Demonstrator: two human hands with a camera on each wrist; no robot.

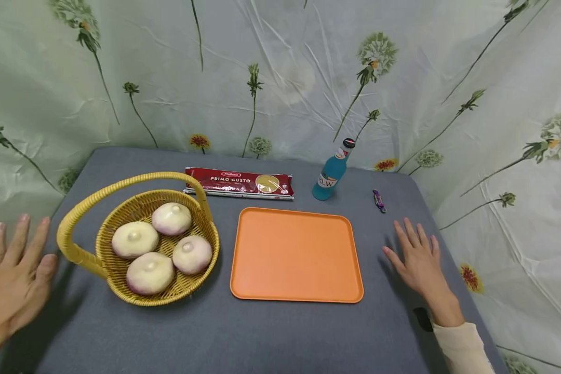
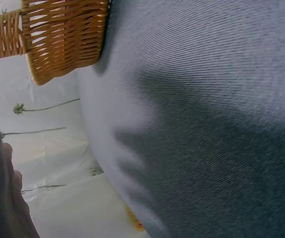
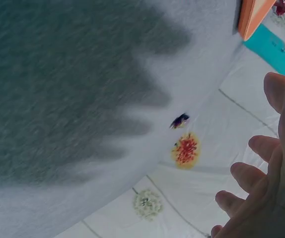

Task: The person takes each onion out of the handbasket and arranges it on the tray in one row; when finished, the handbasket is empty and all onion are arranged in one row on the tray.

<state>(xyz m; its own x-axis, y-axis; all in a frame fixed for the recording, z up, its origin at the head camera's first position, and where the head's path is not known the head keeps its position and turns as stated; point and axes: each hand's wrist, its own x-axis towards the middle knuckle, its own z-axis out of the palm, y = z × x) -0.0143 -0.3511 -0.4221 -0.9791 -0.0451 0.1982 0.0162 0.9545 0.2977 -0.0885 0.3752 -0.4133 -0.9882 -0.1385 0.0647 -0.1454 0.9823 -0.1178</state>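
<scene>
In the head view my left hand (image 1: 16, 278) is held with straight fingers at the table's left side, holding nothing. Just right of it stands a yellow wicker basket (image 1: 117, 291) with a tall arched handle; several pale, purple-tinged onion-like bulbs (image 1: 149, 272) lie inside. The left wrist view catches the basket's woven side (image 2: 68, 39) above the hand's shadow. On the far right, my right hand (image 1: 418, 259) spreads its fingers over the cloth, also holding nothing. A small purple wrapped candy (image 1: 379, 201) lies beyond its fingertips. Between the hands rests an orange rectangular tray (image 1: 296, 254).
Behind the tray lies a red packet (image 1: 238, 183) labelled Primo Gusto. A blue glass bottle (image 1: 334, 170) with a dark cap stands at the back right. Grey cloth covers the table (image 1: 262, 337), and a dandelion-print curtain (image 1: 290, 78) hangs around its back and sides.
</scene>
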